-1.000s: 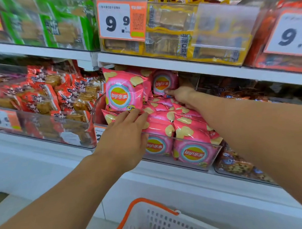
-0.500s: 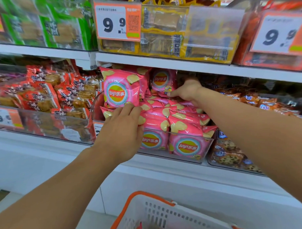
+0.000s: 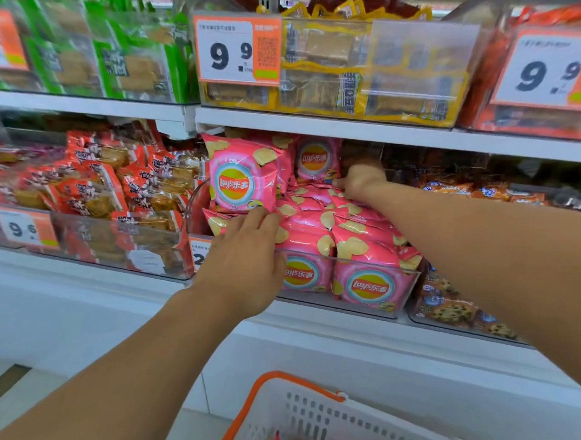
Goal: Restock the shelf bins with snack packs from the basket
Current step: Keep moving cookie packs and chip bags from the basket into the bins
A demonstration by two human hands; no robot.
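A clear shelf bin on the lower shelf holds several pink Lay's chip packs. One pack stands upright at the bin's left, another at the back. My left hand lies over the bin's front left corner, its straight fingers pressing on the lying packs just under the upright one. My right hand reaches deep into the bin, fingers curled at the lower edge of the back pack. The white basket with an orange rim sits below, its contents mostly out of view.
A bin of red snack packs stands to the left and a bin of cookie packs to the right. The upper shelf edge hangs low over the pink packs, carrying yellow packs and orange price tags.
My right hand has lifted from the lying packs to the lower edge of the back upright pack. My left hand stays on the front packs. More of the basket shows.
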